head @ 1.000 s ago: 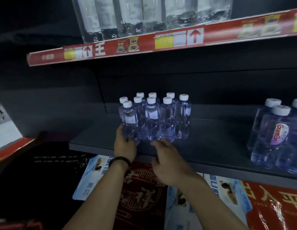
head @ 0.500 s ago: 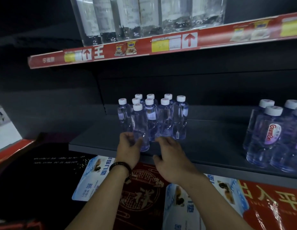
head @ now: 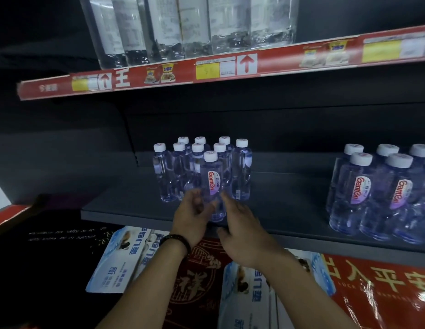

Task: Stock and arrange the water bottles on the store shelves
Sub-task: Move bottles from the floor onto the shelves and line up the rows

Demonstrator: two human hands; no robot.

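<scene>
A small clear water bottle (head: pixel 211 184) with a white cap and a red-lettered label stands near the front edge of the grey middle shelf (head: pixel 289 210), in front of a cluster of several like bottles (head: pixel 241 172). My left hand (head: pixel 192 217) grips its lower part from the left, fingers curled round it. Just to the right of the bottle's base is my right hand (head: pixel 240 226), its fingers straight and reaching the base. The bottle's bottom is hidden behind my hands.
A second group of larger bottles of the same brand (head: pixel 382 193) stands at the shelf's right end. The upper shelf with a red price strip (head: pixel 230 67) carries tall clear bottles (head: pixel 190 27). Printed cartons (head: pixel 126 257) and red packaging (head: pixel 384 288) lie below.
My left hand has carried the bottle from the cluster's front-left corner to the right and toward the shelf edge, and its label now faces me. My right hand stayed beside it.
</scene>
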